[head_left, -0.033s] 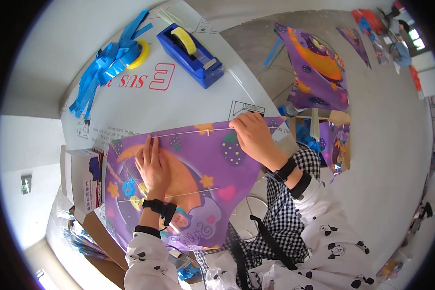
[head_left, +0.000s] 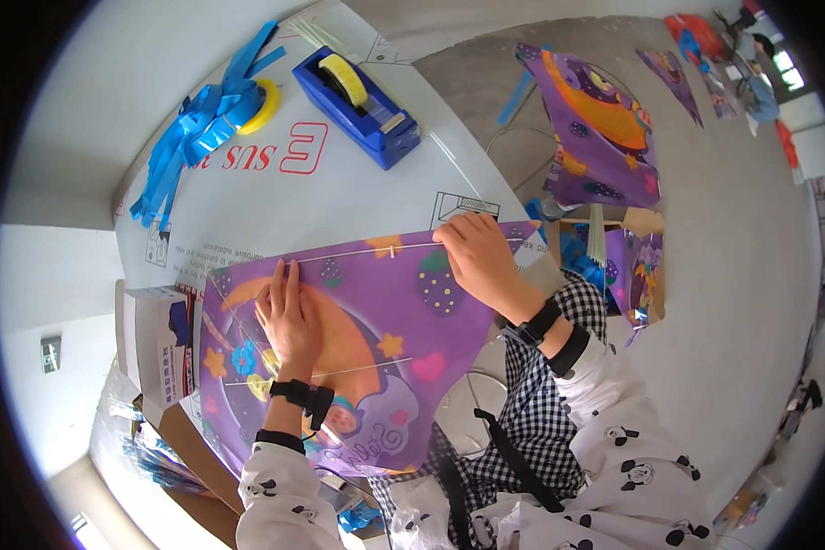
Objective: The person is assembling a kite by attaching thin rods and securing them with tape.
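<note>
A purple printed kite sheet (head_left: pixel 467 335) with a moon and star pattern lies across the front of the white board. One thin white rod (head_left: pixel 339 256) runs along its far edge, and a second thin rod (head_left: pixel 376 364) crosses the sheet lower down. My left hand (head_left: pixel 287 325) rests on the sheet with fingers stretched, its fingertips touching near the far rod. The fingers of my right hand (head_left: pixel 477 261) are bent and pressed together at the far edge, gripping the rod and sheet edge there; the fingertips are partly hidden.
On the board (head_left: pixel 247 197) stand a blue tape dispenser (head_left: pixel 362 110) with yellow tape and a bundle of blue strips (head_left: pixel 202 119) beside a yellow tape roll (head_left: pixel 264 105). Another purple kite (head_left: pixel 605 137) is beyond the right edge, above an open carton (head_left: pixel 651 225). A white box (head_left: pixel 160 344) stands left.
The board and the things on it have shifted very slightly in view. Both hands keep their places on the kite.
</note>
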A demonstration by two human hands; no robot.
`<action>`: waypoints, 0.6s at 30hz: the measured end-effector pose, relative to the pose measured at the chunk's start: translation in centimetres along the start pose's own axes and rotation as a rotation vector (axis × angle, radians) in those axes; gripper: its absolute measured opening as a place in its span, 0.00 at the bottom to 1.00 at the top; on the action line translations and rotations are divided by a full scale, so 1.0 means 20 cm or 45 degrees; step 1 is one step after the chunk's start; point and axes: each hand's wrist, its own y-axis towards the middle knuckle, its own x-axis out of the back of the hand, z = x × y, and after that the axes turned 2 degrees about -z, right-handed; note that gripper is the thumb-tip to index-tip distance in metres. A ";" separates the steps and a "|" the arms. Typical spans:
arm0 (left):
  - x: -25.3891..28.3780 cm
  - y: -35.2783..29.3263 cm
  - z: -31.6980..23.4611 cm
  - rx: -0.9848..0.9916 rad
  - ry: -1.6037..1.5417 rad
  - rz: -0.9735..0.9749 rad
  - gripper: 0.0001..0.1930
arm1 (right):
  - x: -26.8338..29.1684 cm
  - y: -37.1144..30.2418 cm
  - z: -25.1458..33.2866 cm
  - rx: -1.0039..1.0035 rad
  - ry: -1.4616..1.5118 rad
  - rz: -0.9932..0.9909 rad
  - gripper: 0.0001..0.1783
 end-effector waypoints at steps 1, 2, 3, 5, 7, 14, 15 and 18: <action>0.00 0.00 -0.01 -0.014 0.000 0.003 0.23 | 0.00 0.00 -0.01 -0.003 0.010 -0.020 0.14; -0.01 0.01 -0.02 -0.014 -0.006 0.000 0.23 | 0.00 -0.01 -0.03 -0.014 0.010 -0.026 0.14; -0.01 0.01 -0.03 -0.013 -0.011 -0.003 0.23 | 0.01 -0.01 -0.05 -0.028 -0.001 -0.020 0.14; 0.00 0.01 -0.02 -0.010 -0.008 0.012 0.23 | 0.00 -0.01 -0.06 -0.046 0.002 -0.016 0.13; 0.01 0.01 -0.01 -0.003 -0.008 0.024 0.23 | -0.01 -0.01 -0.06 -0.018 0.026 -0.058 0.12; 0.01 0.01 -0.02 0.000 -0.055 0.029 0.23 | 0.00 0.00 -0.06 -0.026 -0.014 -0.041 0.12; 0.01 0.01 -0.02 0.007 -0.067 0.026 0.23 | 0.00 0.00 -0.06 -0.028 -0.015 -0.043 0.12; 0.00 0.01 -0.01 0.004 -0.074 0.013 0.23 | 0.00 0.00 -0.05 -0.035 -0.017 -0.035 0.11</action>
